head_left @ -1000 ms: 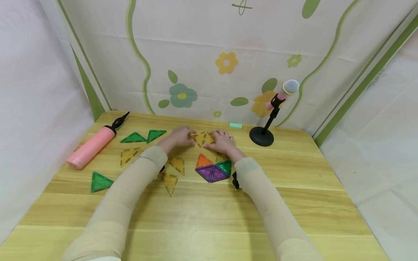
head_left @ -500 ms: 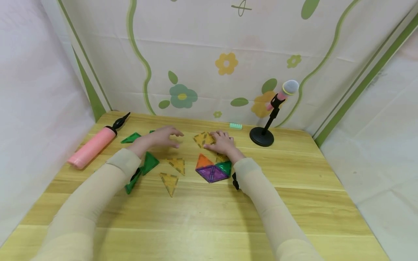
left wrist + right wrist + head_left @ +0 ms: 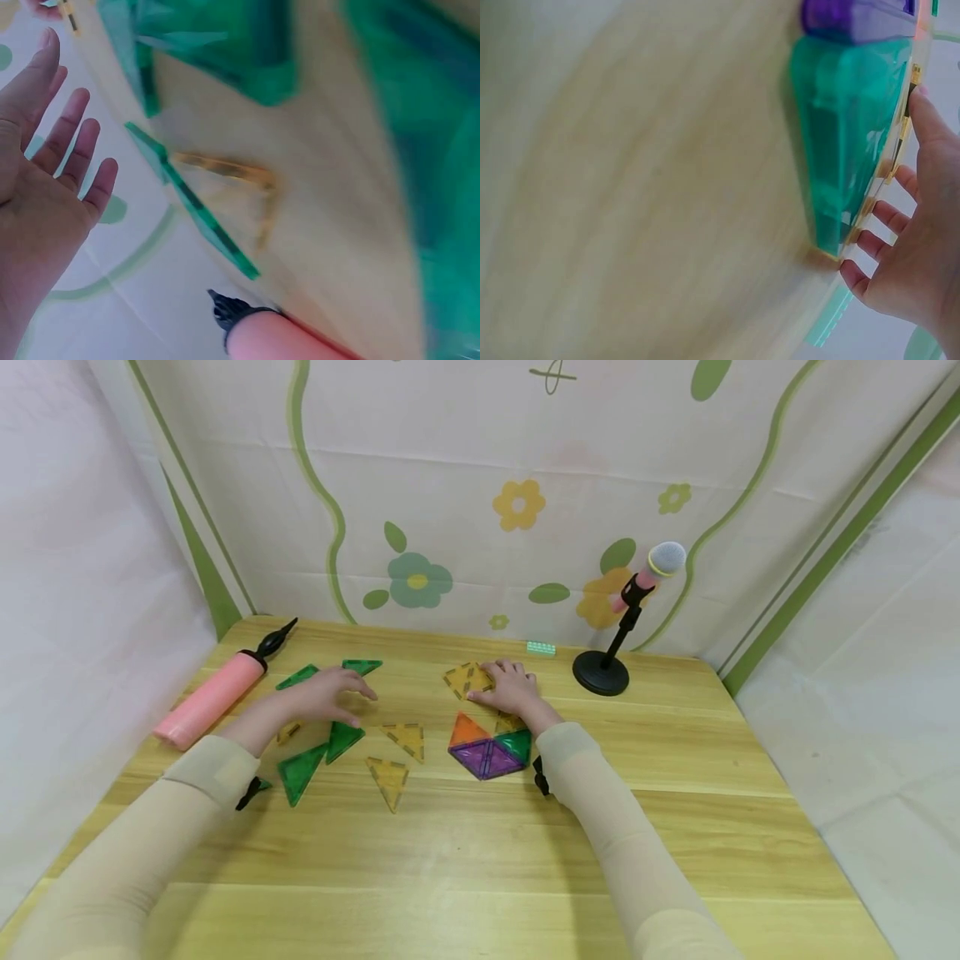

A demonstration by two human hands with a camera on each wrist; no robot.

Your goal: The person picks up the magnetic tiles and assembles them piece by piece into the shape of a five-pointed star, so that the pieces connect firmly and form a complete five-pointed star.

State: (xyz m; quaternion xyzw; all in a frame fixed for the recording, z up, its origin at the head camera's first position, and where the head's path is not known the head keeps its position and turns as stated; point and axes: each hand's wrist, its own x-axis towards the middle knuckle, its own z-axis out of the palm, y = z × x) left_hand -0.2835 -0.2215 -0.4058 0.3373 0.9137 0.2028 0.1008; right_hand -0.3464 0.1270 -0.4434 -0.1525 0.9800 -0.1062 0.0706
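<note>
My left hand (image 3: 327, 695) hovers over the left group of triangular magnetic tiles, its fingers spread with nothing between them. Beneath and around it lie green tiles (image 3: 302, 772) and a mostly hidden yellow tile; the left wrist view shows the bare palm (image 3: 45, 202) beside them. My right hand (image 3: 513, 688) pinches the right corner of two yellow triangle tiles (image 3: 467, 680) that lie edge to edge, thumb on the lower side. In the right wrist view its thumb meets a yellow tile (image 3: 895, 154). Just in front sits a cluster of purple (image 3: 487, 758), orange (image 3: 467, 731), green and yellow tiles.
Two loose yellow tiles (image 3: 389, 779) lie between the hands. A pink hand pump (image 3: 212, 700) rests at the left edge. A toy microphone on a black stand (image 3: 602, 673) stands at back right, near a small mint block (image 3: 541, 648). Patterned cloth (image 3: 465, 460) hangs behind the table.
My left hand has let go of the yellow tile pair and moved left over the green tiles. Two green tiles now show closer to the loose yellow ones. The right hand has stayed put.
</note>
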